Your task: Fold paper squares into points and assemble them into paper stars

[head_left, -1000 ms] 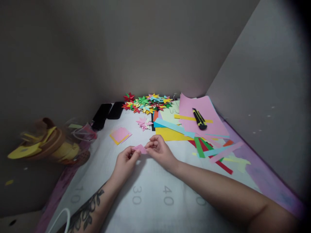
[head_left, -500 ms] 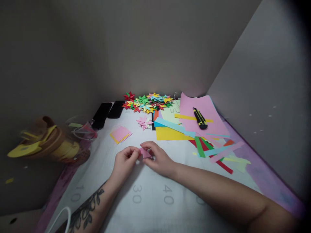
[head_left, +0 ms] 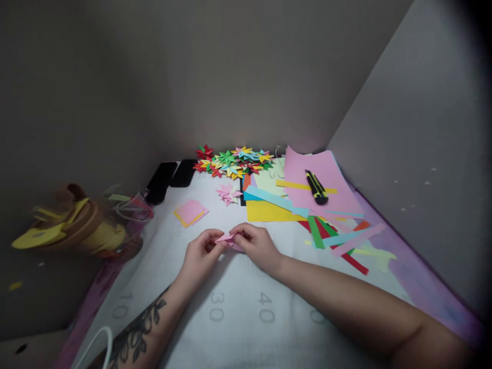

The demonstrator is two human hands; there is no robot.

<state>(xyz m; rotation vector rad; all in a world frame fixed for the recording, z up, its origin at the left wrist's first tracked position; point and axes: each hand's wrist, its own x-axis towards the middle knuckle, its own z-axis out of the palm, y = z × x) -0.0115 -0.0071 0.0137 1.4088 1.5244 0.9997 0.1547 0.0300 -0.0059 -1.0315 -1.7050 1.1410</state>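
Between my two hands is a small folded piece of pink paper (head_left: 230,241), partly covered by fingers. My left hand (head_left: 202,253) pinches its left end with thumb and index finger. My right hand (head_left: 258,248) grips the other side, thumb laid on top near the fold. Beyond them a pink folded paper star (head_left: 227,194) lies on the white mat. To the left of it sits a small stack of pink and yellow paper squares (head_left: 191,211).
Many-coloured paper stars (head_left: 230,161) are heaped by the back wall. On the right, a utility knife (head_left: 316,187) rests on pink sheets (head_left: 342,189), with loose paper strips (head_left: 349,238) nearer. Two black phones (head_left: 163,177) and a terracotta pot (head_left: 84,225) stand left.
The pink paper has turned from a pointed, upright shape to a flatter one. My right thumb has moved up onto it, and my left fingers have shifted slightly.
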